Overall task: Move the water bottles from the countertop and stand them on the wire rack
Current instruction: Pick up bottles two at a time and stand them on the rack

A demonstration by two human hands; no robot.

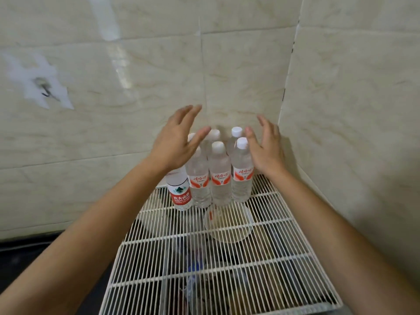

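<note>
Bare forearms are seen reaching in from both bottom corners over the white wire rack (227, 280). At the rack's far end, in the corner of the tiled wall (113, 98), the water bottles (219, 176) are stood upright in a tight cluster, white caps up. One red-labelled bottle (180, 192) is set at the group's left edge. The left hand (175, 142) is held wide, fingers straight and spread, in front of the left-hand caps; nothing is gripped. The right hand (267, 148) is likewise spread, just beside the rightmost bottle. A clear round bowl (228, 223) is seen just before the bottles; whether it lies on or under the wires cannot be told.
</note>
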